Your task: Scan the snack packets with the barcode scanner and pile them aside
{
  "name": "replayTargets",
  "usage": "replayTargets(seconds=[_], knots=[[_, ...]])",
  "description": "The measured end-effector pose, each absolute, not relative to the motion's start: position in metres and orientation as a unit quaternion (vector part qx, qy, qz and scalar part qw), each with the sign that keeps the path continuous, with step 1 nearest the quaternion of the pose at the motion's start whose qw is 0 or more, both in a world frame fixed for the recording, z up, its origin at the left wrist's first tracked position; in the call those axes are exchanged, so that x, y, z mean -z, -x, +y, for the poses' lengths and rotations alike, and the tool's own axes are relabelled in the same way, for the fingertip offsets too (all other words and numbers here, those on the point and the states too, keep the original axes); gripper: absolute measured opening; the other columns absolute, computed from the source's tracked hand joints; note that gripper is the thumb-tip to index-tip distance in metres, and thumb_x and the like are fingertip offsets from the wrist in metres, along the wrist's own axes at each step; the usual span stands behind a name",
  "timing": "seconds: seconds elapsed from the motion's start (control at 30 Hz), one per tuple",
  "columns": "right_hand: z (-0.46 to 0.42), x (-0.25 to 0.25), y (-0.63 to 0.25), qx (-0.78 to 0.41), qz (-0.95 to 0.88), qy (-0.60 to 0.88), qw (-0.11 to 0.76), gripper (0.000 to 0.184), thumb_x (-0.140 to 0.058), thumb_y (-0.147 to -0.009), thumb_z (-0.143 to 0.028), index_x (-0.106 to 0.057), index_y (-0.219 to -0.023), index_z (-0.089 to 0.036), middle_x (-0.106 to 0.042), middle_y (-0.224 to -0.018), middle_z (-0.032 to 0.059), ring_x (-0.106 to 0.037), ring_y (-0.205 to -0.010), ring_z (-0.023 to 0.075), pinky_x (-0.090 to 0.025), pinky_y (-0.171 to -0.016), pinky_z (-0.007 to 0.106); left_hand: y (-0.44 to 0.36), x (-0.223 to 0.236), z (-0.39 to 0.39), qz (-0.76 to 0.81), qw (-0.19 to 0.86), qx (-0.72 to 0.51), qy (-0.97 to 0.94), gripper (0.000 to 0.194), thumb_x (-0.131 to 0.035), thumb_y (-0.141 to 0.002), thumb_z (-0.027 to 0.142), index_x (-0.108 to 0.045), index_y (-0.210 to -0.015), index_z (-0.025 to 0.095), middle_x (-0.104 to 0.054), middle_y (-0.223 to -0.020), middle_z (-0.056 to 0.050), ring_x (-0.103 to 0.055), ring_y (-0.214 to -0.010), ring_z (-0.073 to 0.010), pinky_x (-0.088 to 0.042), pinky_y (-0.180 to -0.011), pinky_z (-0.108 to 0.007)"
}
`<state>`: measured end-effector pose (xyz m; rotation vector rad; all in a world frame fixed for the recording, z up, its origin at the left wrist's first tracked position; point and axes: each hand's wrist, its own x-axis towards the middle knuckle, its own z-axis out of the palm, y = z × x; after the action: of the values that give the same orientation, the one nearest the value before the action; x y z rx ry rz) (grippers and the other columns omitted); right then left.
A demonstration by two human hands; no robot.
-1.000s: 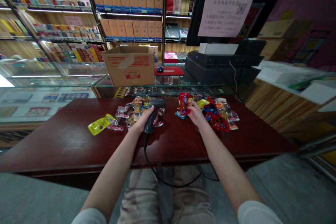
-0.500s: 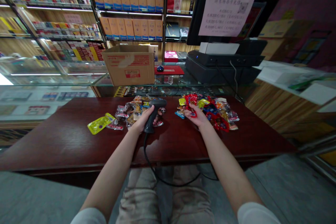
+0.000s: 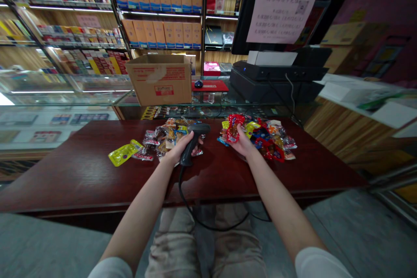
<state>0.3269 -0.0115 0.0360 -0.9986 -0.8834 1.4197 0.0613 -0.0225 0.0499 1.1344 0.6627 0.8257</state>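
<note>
My left hand (image 3: 183,147) is wrapped round the grip of a black barcode scanner (image 3: 190,145), whose head points to the right. Its cable drops over the table edge. In my right hand (image 3: 243,143) is a red snack packet (image 3: 235,127), held up between thumb and fingers with its front showing. Behind the scanner lies a pile of clear and brown snack packets (image 3: 159,140), partly hidden by my left hand. To the right of my right hand spreads another pile of red, blue and yellow packets (image 3: 269,139). A yellow packet (image 3: 125,153) lies at the far left of the left pile.
The dark red table (image 3: 78,173) carries both piles. Behind it, a glass counter holds a cardboard box (image 3: 159,80), a computer mouse (image 3: 198,84) on a red mat, and a black cash register (image 3: 276,80) with a paper sign (image 3: 282,13). Stocked shelves stand beyond.
The red packet in my right hand has been turned so more of its face shows, with my fingers shifted on it. The scanner has moved slightly right.
</note>
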Motion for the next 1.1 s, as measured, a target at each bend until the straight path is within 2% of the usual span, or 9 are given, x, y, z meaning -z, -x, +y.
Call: replayTargets(seconds=[0.2,0.4,0.57,0.73,0.8,0.9,1.0,1.1], knots=[[-0.008,-0.033,-0.321,-0.552,-0.382,0.434,0.601,0.049,-0.047,-0.089,-0.071,-0.064,-0.090,-0.025,-0.072,-0.091,0.0045,-0.069,-0.088,0.0210,-0.057,-0.079,0.035,-0.064,-0.055,-0.033,0.255,0.742,-0.342,-0.518,0.059,-0.066,-0.079,0.065,-0.065,-0.101,0.010,-0.059,-0.060,-0.002,-0.046,-0.043,-0.0082,-0.033,-0.040,-0.020],[-0.008,-0.034,-0.317,-0.566,-0.370,0.438,0.592,0.050,-0.048,-0.088,-0.072,-0.065,-0.089,-0.026,-0.072,-0.099,0.0055,-0.069,-0.094,0.0233,-0.057,-0.080,0.038,-0.065,-0.054,-0.034,0.237,0.749,-0.308,-0.537,0.064,-0.064,-0.078,0.069,-0.065,-0.103,0.010,-0.055,-0.056,-0.001,-0.043,-0.042,-0.0084,-0.032,-0.040,-0.020],[-0.005,-0.030,-0.316,-0.580,-0.344,0.440,0.593,0.047,-0.052,-0.086,-0.071,-0.066,-0.088,-0.026,-0.072,-0.100,0.0064,-0.068,-0.095,0.0248,-0.056,-0.083,0.041,-0.067,-0.052,-0.033,0.221,0.763,-0.305,-0.525,0.063,-0.065,-0.077,0.068,-0.063,-0.105,0.012,-0.063,-0.070,-0.004,-0.041,-0.040,-0.0062,-0.030,-0.039,-0.021],[-0.002,-0.025,-0.318,-0.555,-0.385,0.435,0.594,0.048,-0.048,-0.087,-0.070,-0.059,-0.098,-0.025,-0.068,-0.102,0.0067,-0.067,-0.091,0.0223,-0.055,-0.080,0.037,-0.065,-0.050,-0.029,0.230,0.744,-0.327,-0.535,0.065,-0.060,-0.079,0.072,-0.066,-0.098,0.010,-0.050,-0.050,0.001,-0.040,-0.039,-0.0081,-0.029,-0.040,-0.021],[-0.002,-0.026,-0.321,-0.486,-0.411,0.469,0.612,0.040,-0.047,-0.088,-0.063,-0.053,-0.105,-0.027,-0.065,-0.104,0.0061,-0.065,-0.092,0.0228,-0.054,-0.082,0.038,-0.061,-0.051,-0.025,0.248,0.733,-0.351,-0.528,0.069,-0.059,-0.078,0.074,-0.067,-0.096,0.009,-0.048,-0.047,0.001,-0.040,-0.039,-0.0087,-0.029,-0.041,-0.021],[-0.006,-0.031,-0.332,-0.266,-0.482,0.543,0.635,0.036,-0.053,-0.084,-0.043,-0.042,-0.114,-0.026,-0.058,-0.116,0.0098,-0.060,-0.104,0.0241,-0.048,-0.096,0.043,-0.049,-0.052,-0.016,0.302,0.705,-0.415,-0.489,0.071,-0.058,-0.078,0.075,-0.068,-0.100,0.008,-0.051,-0.048,0.000,-0.044,-0.040,-0.0097,-0.031,-0.041,-0.021],[-0.013,-0.038,-0.346,-0.026,-0.546,0.605,0.579,0.038,-0.056,-0.078,-0.028,-0.043,-0.113,-0.019,-0.049,-0.126,0.0191,-0.048,-0.123,0.0299,-0.036,-0.108,0.049,-0.038,-0.054,-0.010,0.368,0.671,-0.475,-0.434,0.070,-0.058,-0.079,0.073,-0.068,-0.103,0.008,-0.053,-0.051,0.000,-0.046,-0.041,-0.0100,-0.034,-0.042,-0.022],[-0.020,-0.040,-0.355,0.098,-0.540,0.676,0.492,0.031,-0.055,-0.078,-0.020,-0.050,-0.108,-0.016,-0.046,-0.133,0.0233,-0.037,-0.131,0.0364,-0.026,-0.111,0.058,-0.032,-0.056,-0.007,0.432,0.626,-0.519,-0.390,0.065,-0.060,-0.081,0.070,-0.067,-0.101,0.008,-0.054,-0.052,0.000,-0.046,-0.040,-0.0095,-0.034,-0.040,-0.021]])
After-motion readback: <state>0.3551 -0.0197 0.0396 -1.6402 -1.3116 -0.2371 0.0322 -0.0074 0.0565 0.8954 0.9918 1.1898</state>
